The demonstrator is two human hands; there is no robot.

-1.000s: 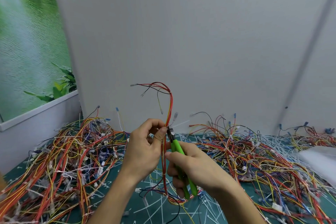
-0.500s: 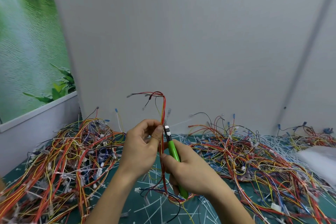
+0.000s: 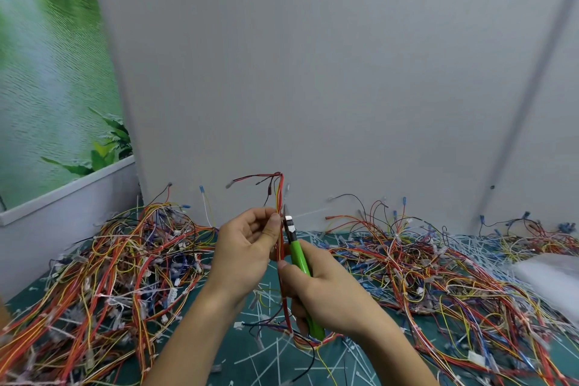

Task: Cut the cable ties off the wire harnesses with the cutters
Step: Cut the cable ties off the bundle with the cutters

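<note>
Over the near-middle of the surface [image 3: 250,363], lifted clear of the mat — one wire harness [image 3: 279,197], a thin red-and-yellow bundle standing nearly upright, loose leads drooping leftward at the top, lower loop trailing down to the surface by the near edge. Grip of the left hand [image 3: 247,247] is closed on the bundle, thumb pressed against the wires from the front, fingers curled behind. Grip of the right hand [image 3: 329,294] is wrapped round the green handles of the cutters [image 3: 299,257], nose pointing up and touching the bundle just beside the left thumb. Blades parted or not: cannot tell. The cable tie itself is too small to make out. Judgement: the step is setting the blades on a tie right above the pinch. To do it well — hold the wires taut under the thumb, slip one blade tip under the strap only, and squeeze once no wire sits between the blades. Main risk is a nicked lead. Heaps of harnesses [image 3: 109,260] lie toward the left edge, more toward the right edge, white cut ties [image 3: 275,351] strewn between.
</note>
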